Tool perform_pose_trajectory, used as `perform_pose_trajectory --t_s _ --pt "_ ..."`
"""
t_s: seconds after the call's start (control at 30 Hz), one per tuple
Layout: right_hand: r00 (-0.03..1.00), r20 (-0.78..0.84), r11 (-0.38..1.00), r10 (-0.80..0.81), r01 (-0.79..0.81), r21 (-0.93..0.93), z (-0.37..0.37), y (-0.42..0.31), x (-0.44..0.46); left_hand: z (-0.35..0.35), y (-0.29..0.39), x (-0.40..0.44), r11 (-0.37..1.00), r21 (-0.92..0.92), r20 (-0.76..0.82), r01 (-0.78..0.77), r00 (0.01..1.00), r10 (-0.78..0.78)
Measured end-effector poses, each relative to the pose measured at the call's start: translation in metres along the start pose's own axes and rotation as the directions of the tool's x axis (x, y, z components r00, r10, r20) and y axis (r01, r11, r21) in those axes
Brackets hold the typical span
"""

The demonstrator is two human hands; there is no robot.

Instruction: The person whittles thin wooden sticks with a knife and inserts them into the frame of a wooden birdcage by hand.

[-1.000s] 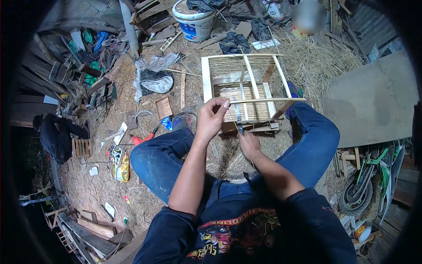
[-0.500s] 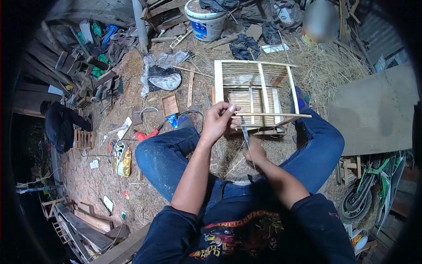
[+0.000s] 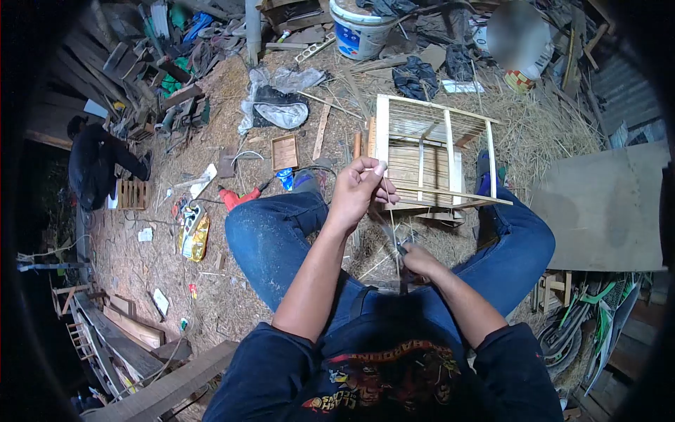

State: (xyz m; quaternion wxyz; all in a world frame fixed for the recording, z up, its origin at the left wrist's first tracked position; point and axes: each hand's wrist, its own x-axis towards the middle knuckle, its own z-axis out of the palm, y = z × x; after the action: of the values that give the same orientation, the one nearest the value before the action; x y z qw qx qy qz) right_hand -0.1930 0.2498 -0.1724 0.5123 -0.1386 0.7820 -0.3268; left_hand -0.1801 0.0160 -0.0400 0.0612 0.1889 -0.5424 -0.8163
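My left hand (image 3: 362,191) pinches the upper end of a thin wooden strip (image 3: 392,209) between thumb and fingers. The strip runs down toward my lap, past my right hand (image 3: 420,260). That hand is closed round the dark handle of a knife (image 3: 401,249), whose blade is blurred and lies against or close beside the strip; I cannot tell which. Just beyond both hands, between my legs, stands a slatted wooden cage (image 3: 450,144) with pale frame bars and thin rods. My left fingers are near its front left corner.
A red power tool (image 3: 235,198) and a small wooden box (image 3: 285,152) lie left of the cage. A white bucket (image 3: 361,34) stands at the back. At right is a large flat board (image 3: 598,211). Another person (image 3: 98,162) crouches at far left by a slatted crate (image 3: 132,195).
My right hand and the knife have moved slightly down toward my lap, along the strip. The left hand now holds the strip more upright, left of the cage's front bar. The view has shifted.
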Motion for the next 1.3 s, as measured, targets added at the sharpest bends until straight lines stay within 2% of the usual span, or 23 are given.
perform_pose_trajectory --t_s 0.07,0.13,0.2,0.27,0.33,0.37,0.4,0.43,0.53,0.6,0.7,0.77,0.83,0.87,0.93,1.0,1.07,1.17,1.3 --pt "1.0 0.006 1.0 0.013 -0.013 0.013 -0.006 0.001 -0.004 0.002 0.014 -0.02 0.999 -0.034 -0.041 -0.013 0.999 0.011" --pt "0.995 -0.044 0.996 -0.091 0.091 0.004 -0.018 -0.013 -0.022 -0.002 0.027 -0.041 0.996 -0.069 -0.012 -0.052 0.999 0.051" --pt "0.991 -0.062 0.991 -0.116 0.12 0.052 -0.016 -0.011 -0.022 -0.01 0.033 -0.061 0.992 -0.114 -0.034 -0.055 0.998 0.052" --pt "0.936 -0.205 0.947 -0.287 0.309 0.084 -0.016 -0.02 -0.028 -0.02 0.041 -0.082 0.992 -0.112 -0.046 -0.057 0.998 0.052" --pt "0.928 -0.158 0.934 -0.337 0.351 0.073 -0.017 -0.036 -0.031 -0.029 0.046 -0.102 0.996 -0.084 -0.111 -0.04 0.993 0.031" --pt "0.908 -0.206 0.917 -0.366 0.389 0.085 -0.013 -0.045 -0.033 -0.035 0.047 -0.112 0.994 -0.107 -0.109 -0.025 0.994 0.014" --pt "0.884 -0.257 0.899 -0.392 0.426 0.096 -0.011 -0.056 -0.037 -0.04 0.047 -0.121 0.992 -0.129 -0.104 -0.01 0.995 -0.003" --pt "0.864 -0.251 0.869 -0.436 0.477 0.132 -0.007 -0.077 -0.043 -0.045 0.048 -0.13 0.994 -0.113 -0.116 0.0 0.993 -0.013" --pt "0.866 -0.155 0.849 -0.475 0.497 0.18 -0.001 -0.142 -0.062 -0.055 0.045 -0.15 0.995 -0.1 -0.146 0.007 0.989 -0.022" --pt "0.805 -0.182 0.773 -0.565 0.593 0.226 0.008 -0.178 -0.065 -0.061 0.04 -0.16 0.993 -0.115 -0.156 -0.003 0.988 -0.015" --pt "0.85 -0.135 0.788 -0.509 0.523 0.324 0.014 -0.203 -0.056 -0.067 0.038 -0.169 0.993 -0.107 -0.265 -0.041 0.964 0.012" --pt "0.873 -0.1 0.809 -0.477 0.481 0.339 0.01 -0.21 -0.048 -0.073 0.038 -0.175 0.991 -0.124 -0.277 -0.042 0.961 0.006" --pt "0.924 0.013 0.824 -0.382 0.334 0.457 0.007 -0.217 -0.05 -0.074 0.038 -0.179 0.99 -0.133 -0.293 -0.045 0.956 0.004" --pt "0.928 0.016 0.828 -0.373 0.325 0.456 0.009 -0.218 -0.052 -0.073 0.036 -0.181 0.989 -0.14 -0.294 -0.039 0.956 -0.004" --pt "0.851 -0.02 0.77 -0.524 0.484 0.415 0.015 -0.227 -0.055 -0.073 0.034 -0.182 0.992 -0.128 -0.281 0.015 0.958 -0.051" --pt "0.848 0.023 0.762 -0.529 0.462 0.455 0.021 -0.233 -0.057 -0.071 0.03 -0.182 0.992 -0.125 -0.258 0.016 0.965 -0.048" --pt "0.781 0.007 0.734 -0.625 0.584 0.345 0.031 -0.228 -0.046 -0.07 0.029 -0.181 0.993 -0.12 -0.237 0.019 0.97 -0.047" --pt "0.795 0.04 0.742 -0.605 0.545 0.389 0.038 -0.233 -0.04 -0.072 0.03 -0.181 0.992 -0.123 -0.253 0.035 0.965 -0.065" --pt "0.816 0.01 0.757 -0.578 0.531 0.38 0.044 -0.242 -0.028 -0.078 0.032 -0.186 0.998 -0.029 -0.331 0.064 0.941 -0.07"
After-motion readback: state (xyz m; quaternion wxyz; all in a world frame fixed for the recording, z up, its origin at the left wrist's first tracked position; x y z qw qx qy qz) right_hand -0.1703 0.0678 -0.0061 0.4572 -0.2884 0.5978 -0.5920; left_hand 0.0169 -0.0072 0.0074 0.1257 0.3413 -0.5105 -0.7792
